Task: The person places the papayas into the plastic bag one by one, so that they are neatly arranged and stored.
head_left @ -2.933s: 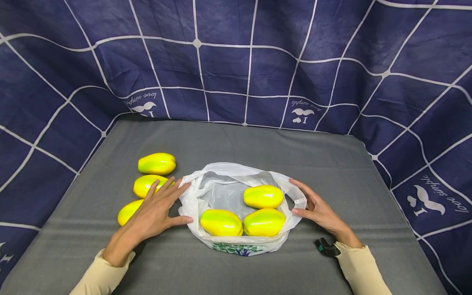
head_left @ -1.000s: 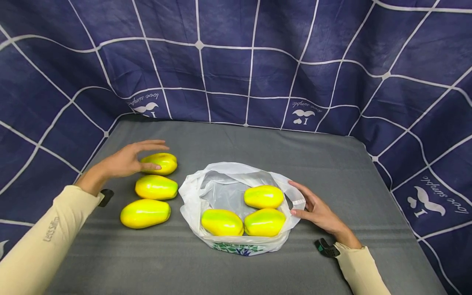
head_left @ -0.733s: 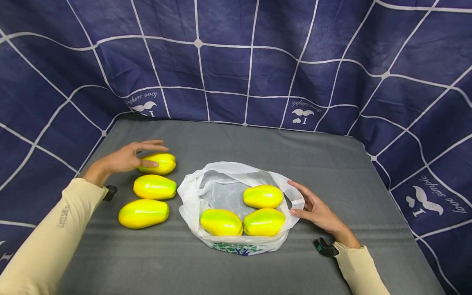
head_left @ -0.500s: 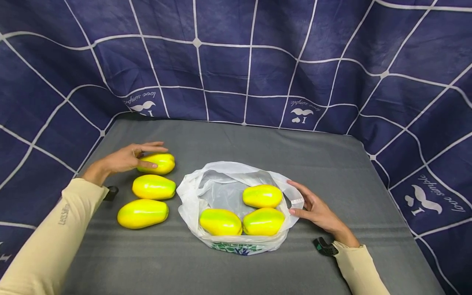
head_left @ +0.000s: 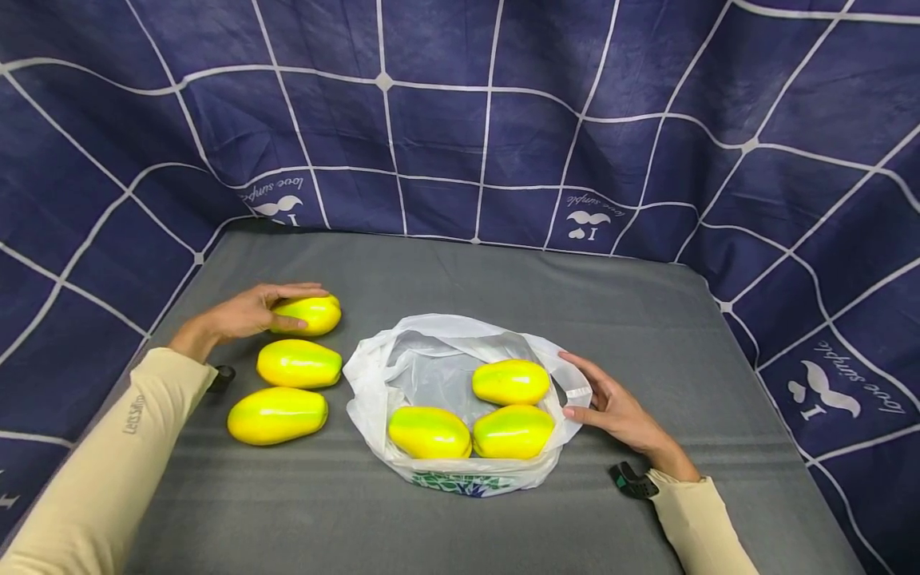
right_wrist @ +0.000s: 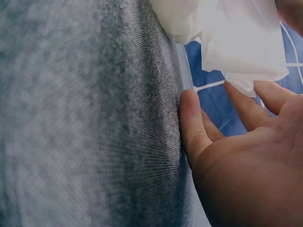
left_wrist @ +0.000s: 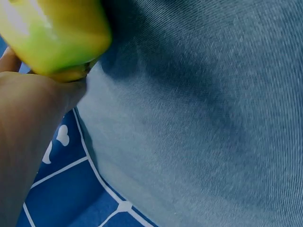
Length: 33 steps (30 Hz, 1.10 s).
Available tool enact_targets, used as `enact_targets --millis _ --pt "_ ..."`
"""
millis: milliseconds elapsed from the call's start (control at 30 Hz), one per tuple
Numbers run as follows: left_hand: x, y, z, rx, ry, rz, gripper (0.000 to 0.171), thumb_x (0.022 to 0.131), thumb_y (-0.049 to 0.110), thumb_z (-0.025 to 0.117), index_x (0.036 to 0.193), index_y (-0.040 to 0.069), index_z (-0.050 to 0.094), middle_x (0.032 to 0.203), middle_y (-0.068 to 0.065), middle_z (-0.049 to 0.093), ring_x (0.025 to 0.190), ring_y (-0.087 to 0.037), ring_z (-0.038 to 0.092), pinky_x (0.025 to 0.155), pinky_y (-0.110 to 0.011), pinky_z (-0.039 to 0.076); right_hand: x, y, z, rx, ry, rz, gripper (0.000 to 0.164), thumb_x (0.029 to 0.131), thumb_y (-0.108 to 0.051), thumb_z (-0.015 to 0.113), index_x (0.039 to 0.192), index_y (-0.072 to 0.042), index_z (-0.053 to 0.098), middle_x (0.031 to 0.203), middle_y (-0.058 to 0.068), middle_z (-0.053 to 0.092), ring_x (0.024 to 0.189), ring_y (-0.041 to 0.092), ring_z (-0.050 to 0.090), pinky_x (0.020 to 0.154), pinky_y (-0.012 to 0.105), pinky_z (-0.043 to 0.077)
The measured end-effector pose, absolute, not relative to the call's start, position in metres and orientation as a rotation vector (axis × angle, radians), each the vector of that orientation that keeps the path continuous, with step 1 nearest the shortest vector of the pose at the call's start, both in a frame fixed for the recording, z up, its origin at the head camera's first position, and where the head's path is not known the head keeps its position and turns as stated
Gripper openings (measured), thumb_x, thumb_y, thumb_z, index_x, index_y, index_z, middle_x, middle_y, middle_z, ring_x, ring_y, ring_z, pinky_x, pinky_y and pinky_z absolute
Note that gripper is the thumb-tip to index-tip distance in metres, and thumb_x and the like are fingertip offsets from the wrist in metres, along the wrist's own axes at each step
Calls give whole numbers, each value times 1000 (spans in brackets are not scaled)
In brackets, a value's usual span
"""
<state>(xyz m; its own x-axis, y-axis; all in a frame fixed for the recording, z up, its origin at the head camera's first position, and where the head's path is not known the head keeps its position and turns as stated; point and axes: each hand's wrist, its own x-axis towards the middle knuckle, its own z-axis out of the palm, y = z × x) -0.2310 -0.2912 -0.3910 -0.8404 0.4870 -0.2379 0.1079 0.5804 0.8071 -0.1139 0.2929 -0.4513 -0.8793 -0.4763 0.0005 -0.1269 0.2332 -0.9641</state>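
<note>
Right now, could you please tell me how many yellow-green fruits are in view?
6: three in the plastic bag at; three left of it at, under the left hand. None seem hidden.

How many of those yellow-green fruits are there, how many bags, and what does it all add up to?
Yellow-green fruits on the mat: 3 – far one under the left hand, middle one, near one
Yellow-green fruits in the bag: 3 –
White plastic bag: 1, right hand at its edge
Total: 7 things
</note>
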Motion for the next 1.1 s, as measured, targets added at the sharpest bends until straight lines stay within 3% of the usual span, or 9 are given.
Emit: enact_targets --millis 167,800,933,1100 --pt "-232 -289 -394 484 2382 1189 64 90 20 74 149 17 49 157 -12 43 147 -39 30 116 -66 22 -114 292 -451 -553 2197 -1690 82 90 0 72 158 -15 29 158 20 32 126 10 55 93 23 55" --pt "-230 -286 -393 454 2409 1201 61 91 20 75 147 20 52 154 -9 46 145 -35 34 115 -62 25 -113 292 -450 -534 2238 -1657 84 89 -3 74 158 -18 29 160 17 31 130 3 51 98 18 50" --pt "-230 -284 -386 451 2420 1212 60 91 18 74 147 22 52 154 -8 47 143 -32 34 116 -59 26 -114 293 -451 -544 2233 -1661 84 89 -2 74 158 -18 29 160 17 30 130 3 51 97 19 51" --pt "-228 -277 -374 494 2468 1242 60 91 14 74 147 21 53 151 -5 51 139 -24 40 112 -44 32 -114 293 -452 -551 2237 -1663 84 89 -1 74 158 -17 29 160 17 30 130 2 50 98 18 50"
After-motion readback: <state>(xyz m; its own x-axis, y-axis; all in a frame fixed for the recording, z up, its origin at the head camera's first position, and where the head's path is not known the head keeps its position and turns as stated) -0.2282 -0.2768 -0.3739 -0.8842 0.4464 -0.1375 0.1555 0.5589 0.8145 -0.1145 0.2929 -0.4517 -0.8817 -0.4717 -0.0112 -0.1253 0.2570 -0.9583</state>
